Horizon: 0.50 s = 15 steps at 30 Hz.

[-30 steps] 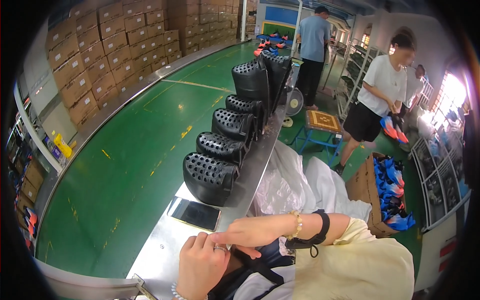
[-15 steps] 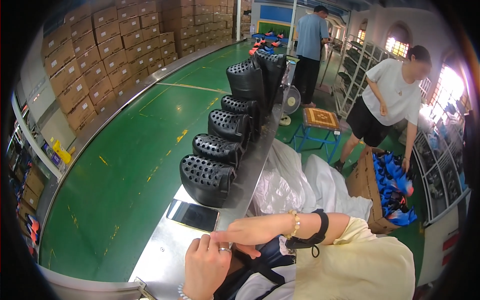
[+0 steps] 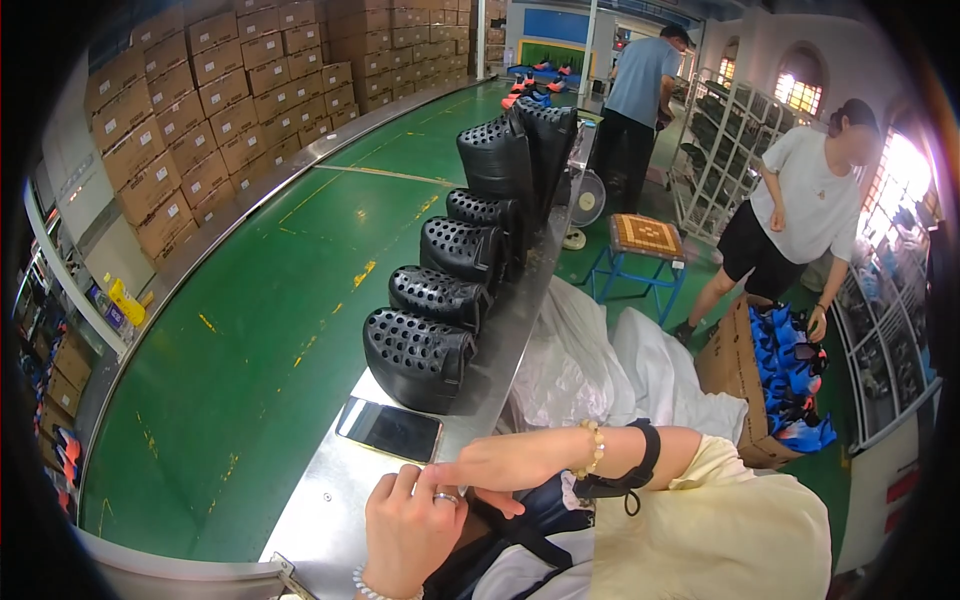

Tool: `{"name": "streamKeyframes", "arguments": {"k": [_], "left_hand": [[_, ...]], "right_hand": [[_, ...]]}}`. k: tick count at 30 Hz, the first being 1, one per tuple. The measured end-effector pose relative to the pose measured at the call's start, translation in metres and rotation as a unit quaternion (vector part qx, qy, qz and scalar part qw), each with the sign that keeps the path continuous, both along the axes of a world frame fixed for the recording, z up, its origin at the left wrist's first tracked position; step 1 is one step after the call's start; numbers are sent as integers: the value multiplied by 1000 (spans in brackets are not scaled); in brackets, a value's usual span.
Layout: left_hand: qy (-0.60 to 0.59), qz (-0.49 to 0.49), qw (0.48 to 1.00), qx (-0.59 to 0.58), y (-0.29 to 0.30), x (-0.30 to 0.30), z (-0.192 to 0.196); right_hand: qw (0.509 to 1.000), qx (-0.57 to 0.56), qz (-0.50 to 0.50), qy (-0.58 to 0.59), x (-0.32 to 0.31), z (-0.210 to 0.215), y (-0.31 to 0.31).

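Note:
My left hand [image 3: 408, 528], wearing a ring, is by the near edge of the metal ledge [image 3: 318, 505] with its fingers curled in. Its fingertips and whatever they may hold are hidden. My right hand [image 3: 492, 470] reaches across from the right and touches the left fingers, its index finger stretched out and its thumb apart. Just beyond both hands a smartphone [image 3: 388, 430] lies flat with a dark screen. Behind it, several black clogs with holes in their uppers stand in a row along the ledge, the nearest clog [image 3: 415, 360] close to the phone.
A green conveyor belt [image 3: 240, 350] curves away on the left, with stacked cartons [image 3: 180, 150] beyond it. White plastic sheeting [image 3: 660, 370] and a blue-legged stool [image 3: 645, 240] are at right. A person [image 3: 815, 200] bends over a box [image 3: 735, 370] of blue shoes; another person [image 3: 640, 95] stands farther back.
My hands stay together in nearly the same place. The nearer person's hand has moved slightly over the box of blue shoes. The farther person has turned and leaned to the right.

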<state>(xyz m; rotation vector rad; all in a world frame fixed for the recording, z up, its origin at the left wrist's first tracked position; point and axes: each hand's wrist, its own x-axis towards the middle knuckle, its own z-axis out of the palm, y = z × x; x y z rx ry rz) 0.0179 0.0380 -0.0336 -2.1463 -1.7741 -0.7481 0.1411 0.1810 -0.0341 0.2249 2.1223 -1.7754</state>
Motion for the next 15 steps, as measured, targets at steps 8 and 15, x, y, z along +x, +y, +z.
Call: {"name": "streamKeyframes", "arguments": {"k": [8, 15], "left_hand": [[21, 17, 999, -21, -1, 1, -5], [0, -7, 1000, -25, 0, 0, -1]], "right_hand": [[999, 35, 16, 26, 0, 4, 0], [1000, 10, 14, 14, 1, 2, 1]]}}
